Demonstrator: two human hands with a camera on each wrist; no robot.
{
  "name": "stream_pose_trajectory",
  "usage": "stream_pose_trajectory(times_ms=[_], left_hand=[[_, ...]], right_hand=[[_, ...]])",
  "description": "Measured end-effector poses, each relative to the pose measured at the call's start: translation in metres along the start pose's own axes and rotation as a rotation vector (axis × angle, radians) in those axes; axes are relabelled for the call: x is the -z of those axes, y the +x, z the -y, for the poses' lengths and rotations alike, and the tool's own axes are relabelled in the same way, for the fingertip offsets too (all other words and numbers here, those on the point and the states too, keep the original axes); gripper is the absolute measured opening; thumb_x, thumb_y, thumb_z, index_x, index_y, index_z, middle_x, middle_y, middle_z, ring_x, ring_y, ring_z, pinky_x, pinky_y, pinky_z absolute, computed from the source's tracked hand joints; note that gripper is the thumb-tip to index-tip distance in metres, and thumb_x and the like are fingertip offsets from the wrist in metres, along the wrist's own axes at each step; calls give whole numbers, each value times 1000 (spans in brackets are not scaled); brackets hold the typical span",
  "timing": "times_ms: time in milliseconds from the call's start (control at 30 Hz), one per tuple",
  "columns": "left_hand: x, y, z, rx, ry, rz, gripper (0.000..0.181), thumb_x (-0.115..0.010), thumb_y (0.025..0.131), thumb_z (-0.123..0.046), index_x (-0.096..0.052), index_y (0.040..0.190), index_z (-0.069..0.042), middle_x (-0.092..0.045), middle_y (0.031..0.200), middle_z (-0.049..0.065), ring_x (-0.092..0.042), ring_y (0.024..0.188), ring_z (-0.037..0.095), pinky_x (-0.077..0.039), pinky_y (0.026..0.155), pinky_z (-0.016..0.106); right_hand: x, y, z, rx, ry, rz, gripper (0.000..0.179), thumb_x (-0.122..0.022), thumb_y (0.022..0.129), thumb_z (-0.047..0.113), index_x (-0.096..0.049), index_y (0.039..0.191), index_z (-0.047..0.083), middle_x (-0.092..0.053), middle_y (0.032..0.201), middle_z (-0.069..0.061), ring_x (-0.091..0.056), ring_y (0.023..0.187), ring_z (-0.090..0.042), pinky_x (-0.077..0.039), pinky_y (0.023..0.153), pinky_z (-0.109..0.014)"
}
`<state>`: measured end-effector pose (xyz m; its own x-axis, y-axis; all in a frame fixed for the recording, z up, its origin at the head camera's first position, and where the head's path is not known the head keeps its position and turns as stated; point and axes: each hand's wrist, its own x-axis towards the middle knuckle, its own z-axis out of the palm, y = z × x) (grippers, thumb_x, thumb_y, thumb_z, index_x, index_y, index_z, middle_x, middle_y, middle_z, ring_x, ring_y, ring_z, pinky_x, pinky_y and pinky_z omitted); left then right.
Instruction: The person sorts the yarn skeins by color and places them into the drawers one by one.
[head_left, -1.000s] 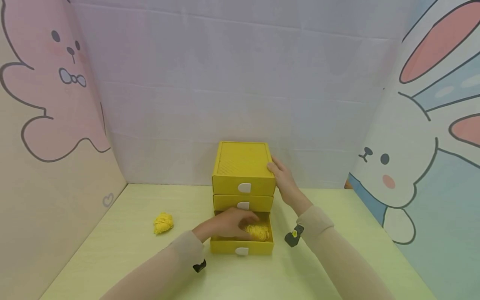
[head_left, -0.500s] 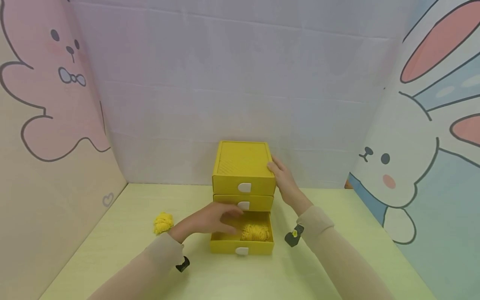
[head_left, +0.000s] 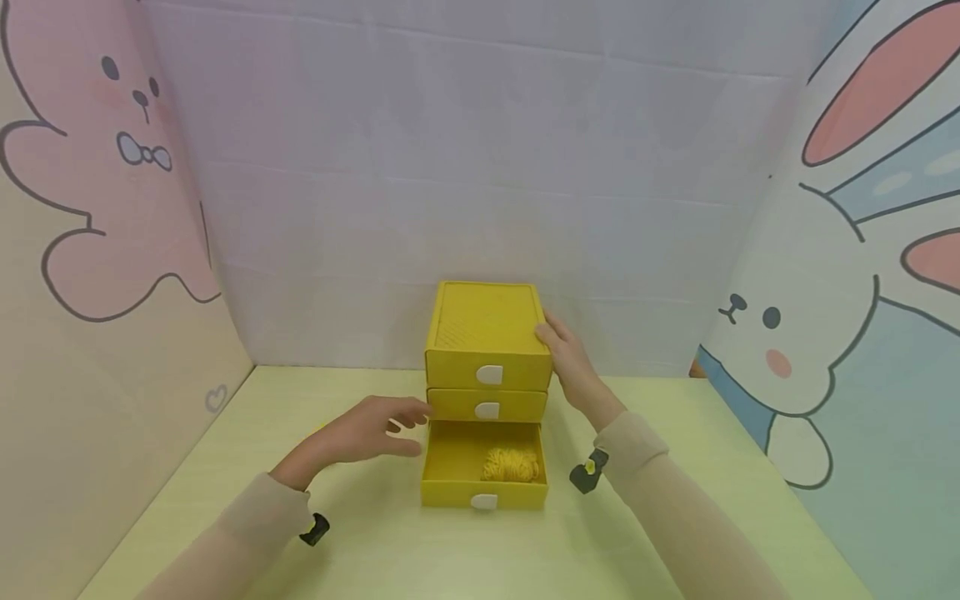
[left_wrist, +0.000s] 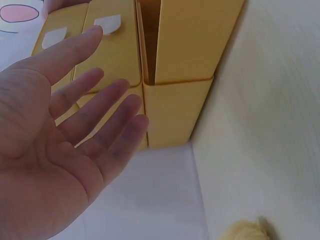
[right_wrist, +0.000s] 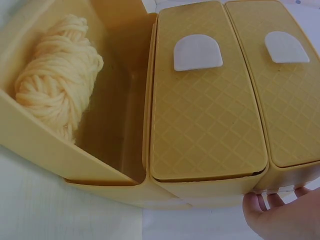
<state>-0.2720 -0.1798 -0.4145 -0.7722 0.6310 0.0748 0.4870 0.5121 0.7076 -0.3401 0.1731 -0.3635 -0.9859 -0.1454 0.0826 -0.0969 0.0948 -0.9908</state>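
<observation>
A yellow three-drawer unit [head_left: 487, 317] stands against the back wall in the head view. Its bottom drawer [head_left: 450, 454] is pulled out, and a yellow yarn bundle [head_left: 510, 465] lies in its right part, also seen as a yarn bundle [right_wrist: 60, 75] in the right wrist view. My left hand [head_left: 367, 429] hovers left of the drawer, fingers spread and slightly bent, holding nothing. Behind it, a second yarn ball [left_wrist: 245, 231] is mostly hidden in the head view and shows at the bottom of the left wrist view. My right hand [head_left: 573, 367] rests on the unit's upper right side, thumb at the top edge.
The pale tabletop [head_left: 637, 517] surrounds the unit. A white sheet [head_left: 480, 167] hangs behind it. Side panels carry a pink bear drawing [head_left: 82, 208] on the left and a white rabbit drawing [head_left: 810, 350] on the right.
My left hand has come out of the bottom drawer and moved left, now in front of the second yarn ball. The yarn bundle stays in the drawer. My right hand has not moved.
</observation>
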Motion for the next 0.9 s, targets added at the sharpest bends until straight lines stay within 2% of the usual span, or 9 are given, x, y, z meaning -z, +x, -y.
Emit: stream_pose_trajectory(times_ms=[167, 333, 567, 900], left_hand=[[15, -21, 15, 25, 33, -49, 52, -80, 97, -34, -64, 144, -18, -69, 136, 4, -64, 124, 38, -55, 105, 50], [29, -39, 31, 70, 101, -106, 53, -81, 96, -36, -64, 143, -17, -71, 132, 5, -67, 121, 38, -57, 101, 50], [44, -56, 52, 175, 171, -179, 50, -79, 99, -35, -65, 141, -13, -72, 131, 10, -70, 117, 32, -58, 98, 54], [59, -77, 82, 313, 175, -224, 53, -74, 101, -41, -64, 140, -6, -72, 130, 19, -71, 113, 37, -60, 90, 53]], right_hand=[[0, 0, 1, -3, 4, -5, 63, -45, 115, 36, -21, 172, 22, -22, 177, -4, -27, 160, -30, -27, 128, -53], [0, -1, 0, 6, 0, -2, 64, -44, 115, 35, -19, 172, 21, -22, 177, -5, -27, 160, -32, -27, 128, -54], [0, 0, -1, 9, 6, 0, 63, -45, 115, 35, -21, 172, 22, -24, 176, -5, -30, 159, -31, -29, 128, -53], [-1, 1, -1, 3, 1, -10, 64, -46, 115, 36, -20, 172, 22, -22, 177, -5, -27, 160, -31, -28, 128, -54]])
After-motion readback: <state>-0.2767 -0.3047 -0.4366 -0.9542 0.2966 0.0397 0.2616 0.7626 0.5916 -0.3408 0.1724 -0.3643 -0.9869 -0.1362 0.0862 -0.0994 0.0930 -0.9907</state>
